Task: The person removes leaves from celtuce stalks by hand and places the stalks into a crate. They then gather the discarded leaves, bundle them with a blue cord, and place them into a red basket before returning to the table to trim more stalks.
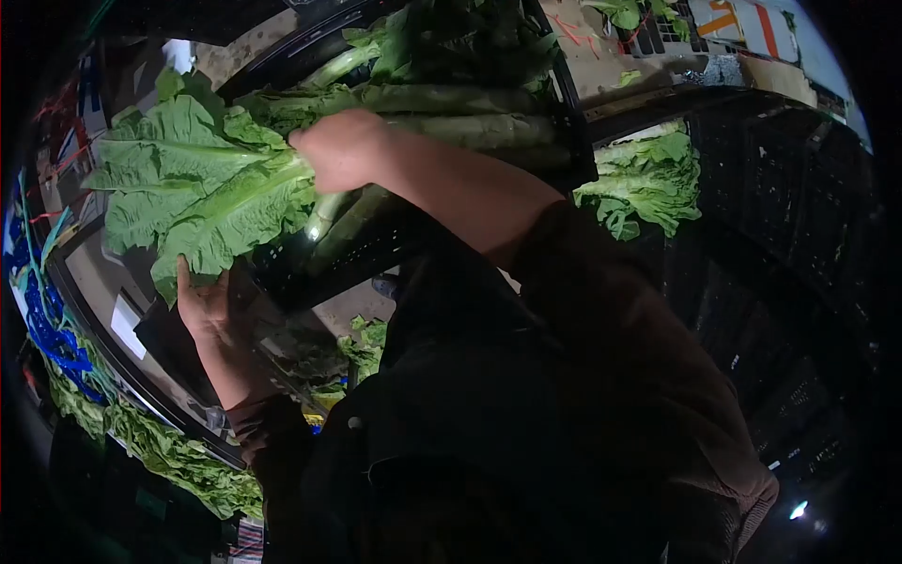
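Observation:
A bunch of leafy celtuce (pixel 202 183) spreads its broad green leaves to the left, past the end of a black plastic crate (pixel 310 282). My right hand (pixel 343 150) is closed around the base of these leaves, where they meet the stem. Below the leaves, my left hand (pixel 204 303) has its fingers stretched upward and apart, touching the lower leaf edge; the fingertips are partly hidden. Thick pale-green celtuce stems (pixel 470 129) lie lengthwise in the crate, beyond my right forearm.
More leafy greens (pixel 648 179) lie at the right, beside stacked black crates (pixel 780 197). A long row of leaves (pixel 169 451) runs along the lower left, near blue plastic strapping (pixel 52 324). Loose leaves (pixel 366 343) lie on the floor below the crate.

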Demonstrator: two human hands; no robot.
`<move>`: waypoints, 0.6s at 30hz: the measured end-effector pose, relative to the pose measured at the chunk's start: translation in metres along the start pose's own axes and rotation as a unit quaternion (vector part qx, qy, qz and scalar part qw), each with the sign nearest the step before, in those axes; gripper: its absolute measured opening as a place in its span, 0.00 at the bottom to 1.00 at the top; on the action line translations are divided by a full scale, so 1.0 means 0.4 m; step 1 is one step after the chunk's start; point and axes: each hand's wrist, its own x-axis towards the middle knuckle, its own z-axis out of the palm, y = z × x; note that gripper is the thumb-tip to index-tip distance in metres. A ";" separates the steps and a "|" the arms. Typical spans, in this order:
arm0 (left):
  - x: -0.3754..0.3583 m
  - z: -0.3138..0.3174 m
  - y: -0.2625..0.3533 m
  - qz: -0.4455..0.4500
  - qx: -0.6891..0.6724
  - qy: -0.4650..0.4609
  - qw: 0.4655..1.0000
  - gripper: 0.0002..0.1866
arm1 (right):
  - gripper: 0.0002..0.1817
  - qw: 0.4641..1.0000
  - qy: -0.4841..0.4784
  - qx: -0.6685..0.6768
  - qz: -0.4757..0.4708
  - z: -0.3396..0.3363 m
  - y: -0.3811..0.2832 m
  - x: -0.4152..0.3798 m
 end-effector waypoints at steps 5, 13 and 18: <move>0.030 0.005 0.027 0.011 0.027 0.022 0.999 0.21 | 0.25 0.999 -0.025 0.000 0.046 0.003 -0.012 0.009; 0.028 0.023 0.045 0.029 0.047 -0.008 0.998 0.18 | 0.17 0.997 -0.009 0.043 0.061 -0.009 -0.007 0.006; 0.049 0.019 0.013 0.010 0.059 -0.009 0.998 0.18 | 0.23 0.999 -0.022 0.022 0.034 -0.036 0.044 0.012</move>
